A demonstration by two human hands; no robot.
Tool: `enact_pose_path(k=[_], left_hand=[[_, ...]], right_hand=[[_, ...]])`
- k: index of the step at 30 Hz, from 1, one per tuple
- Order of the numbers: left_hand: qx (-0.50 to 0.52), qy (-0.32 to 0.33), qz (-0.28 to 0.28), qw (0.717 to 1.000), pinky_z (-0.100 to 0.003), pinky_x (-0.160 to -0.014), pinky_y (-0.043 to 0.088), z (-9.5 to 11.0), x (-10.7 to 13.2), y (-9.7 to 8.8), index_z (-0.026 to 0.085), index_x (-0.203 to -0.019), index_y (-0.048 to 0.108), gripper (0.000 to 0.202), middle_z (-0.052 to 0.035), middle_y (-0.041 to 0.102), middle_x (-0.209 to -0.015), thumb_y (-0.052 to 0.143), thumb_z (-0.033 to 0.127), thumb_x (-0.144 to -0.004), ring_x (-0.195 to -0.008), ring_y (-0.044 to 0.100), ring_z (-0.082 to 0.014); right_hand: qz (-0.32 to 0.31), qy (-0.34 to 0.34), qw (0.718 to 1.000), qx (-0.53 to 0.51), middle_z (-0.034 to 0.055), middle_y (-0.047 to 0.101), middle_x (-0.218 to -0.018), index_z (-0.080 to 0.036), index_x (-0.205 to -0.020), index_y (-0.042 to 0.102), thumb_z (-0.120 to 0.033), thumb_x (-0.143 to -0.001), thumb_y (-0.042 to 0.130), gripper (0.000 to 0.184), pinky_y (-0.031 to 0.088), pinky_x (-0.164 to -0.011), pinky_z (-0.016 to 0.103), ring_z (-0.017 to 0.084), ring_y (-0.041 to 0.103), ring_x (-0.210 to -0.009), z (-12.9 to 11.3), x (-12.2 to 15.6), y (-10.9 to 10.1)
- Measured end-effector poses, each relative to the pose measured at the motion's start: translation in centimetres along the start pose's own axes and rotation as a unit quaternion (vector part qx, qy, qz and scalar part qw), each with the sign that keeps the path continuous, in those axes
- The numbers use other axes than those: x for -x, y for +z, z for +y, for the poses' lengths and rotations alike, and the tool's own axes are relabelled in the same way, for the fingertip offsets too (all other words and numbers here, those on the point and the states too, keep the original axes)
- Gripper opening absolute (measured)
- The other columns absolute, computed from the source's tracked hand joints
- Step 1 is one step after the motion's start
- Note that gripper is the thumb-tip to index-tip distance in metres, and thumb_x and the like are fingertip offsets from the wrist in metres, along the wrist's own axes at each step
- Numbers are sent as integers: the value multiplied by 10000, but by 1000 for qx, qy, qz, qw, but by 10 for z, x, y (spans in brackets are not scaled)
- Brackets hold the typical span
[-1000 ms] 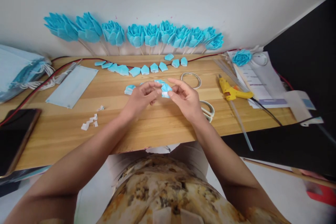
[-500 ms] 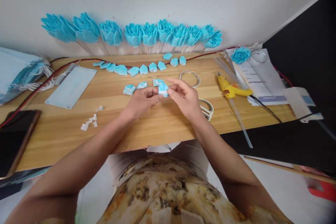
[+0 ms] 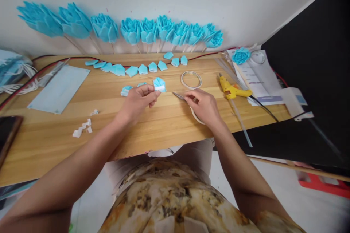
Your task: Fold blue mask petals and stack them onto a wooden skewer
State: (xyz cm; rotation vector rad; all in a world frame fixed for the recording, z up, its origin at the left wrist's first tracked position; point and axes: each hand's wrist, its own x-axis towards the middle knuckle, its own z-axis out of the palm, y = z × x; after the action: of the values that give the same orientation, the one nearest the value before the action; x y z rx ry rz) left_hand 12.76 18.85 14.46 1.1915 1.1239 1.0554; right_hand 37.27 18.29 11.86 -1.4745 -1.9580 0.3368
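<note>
Between thumb and fingers, my left hand (image 3: 140,102) pinches a folded blue petal (image 3: 159,84) with a white strip across its lower part. My right hand (image 3: 203,107) is closed on a pair of scissors (image 3: 178,95); the blades point left toward the petal, and a pale handle loop shows below the fingers. Beside my left hand lies another folded petal (image 3: 126,91), with one more (image 3: 142,84) partly hidden behind the fingers. Farther back, a row of blue petals (image 3: 143,69) runs across the wooden table (image 3: 153,131).
Blue flowers on sticks (image 3: 131,31) lean along the wall. A tape roll (image 3: 191,79) lies behind my right hand. To the right are a yellow glue gun (image 3: 232,89) and papers (image 3: 264,80). White scraps (image 3: 82,128), a face mask (image 3: 58,89) and a phone (image 3: 8,134) lie left.
My right hand has left the petal, moved down and right, and taken hold of the scissors. My left hand still holds the petal. The whole view has shifted slightly.
</note>
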Motion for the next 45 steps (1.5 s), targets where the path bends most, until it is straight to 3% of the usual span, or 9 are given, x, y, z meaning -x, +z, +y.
enact_pose_path(k=[5, 9, 16, 23, 35, 42, 45], left_hand=[[2, -11, -1, 1000, -253, -544, 376, 0, -1, 1, 189, -656, 617, 269, 34, 552, -557, 811, 366, -711, -517, 441, -85], [6, -15, 0, 1000, -253, -544, 380, 1, -1, 1, 186, -651, 619, 263, 33, 557, -564, 811, 357, -704, -519, 449, -84], [5, -19, -23, 1000, -249, -555, 378, 3, 3, 2, 187, -656, 612, 228, 36, 536, -568, 758, 342, -736, -526, 441, -82], [-8, -22, -47, 999, -244, -547, 372, 7, 5, 3, 176, -673, 610, 221, 31, 528, -587, 732, 352, -726, -538, 444, -82], [-31, -21, -67, 997, -224, -525, 355, 10, 5, 4, 180, -677, 581, 239, 51, 513, -588, 709, 378, -720, -529, 422, -68], [-18, -37, -81, 996, -226, -535, 393, 4, 3, 3, 180, -969, 663, 348, 55, 542, -615, 739, 405, -714, -545, 475, -88], [-33, -33, -97, 994, -224, -540, 389, 7, 4, 3, 178, -851, 657, 299, 52, 528, -607, 750, 422, -705, -546, 458, -83]], right_hand=[[15, -39, 998, 52, 57, 751, -846, -204, -863, 734, -208, -909, 614, 128, 485, -722, 324, 192, 660, -772, -1, -2, 10], [16, -31, 999, 33, 64, 759, -852, -200, -862, 744, -211, -898, 619, 130, 496, -725, 339, 195, 666, -765, -1, -3, 11], [19, 57, 988, -144, 38, 762, -903, -219, -1115, 729, -354, -900, 634, 272, 523, -641, 298, 172, 681, -781, -24, -6, 0], [-73, 32, 952, -296, 56, 730, -1068, -225, -1308, 612, -323, -894, 627, 426, 563, -751, 303, 177, 686, -987, -49, -21, 7], [-69, 44, 933, -351, 9, 681, -911, -242, -1246, 646, -267, -840, 656, 407, 544, -768, 314, 155, 650, -872, -60, -25, 14], [-51, 52, 935, -346, 1, 668, -877, -242, -1226, 656, -261, -829, 660, 398, 544, -767, 316, 151, 640, -838, -60, -24, 14], [-53, 55, 934, -349, -1, 665, -871, -233, -1221, 662, -262, -823, 669, 399, 535, -743, 302, 145, 630, -820, -59, -23, 13]])
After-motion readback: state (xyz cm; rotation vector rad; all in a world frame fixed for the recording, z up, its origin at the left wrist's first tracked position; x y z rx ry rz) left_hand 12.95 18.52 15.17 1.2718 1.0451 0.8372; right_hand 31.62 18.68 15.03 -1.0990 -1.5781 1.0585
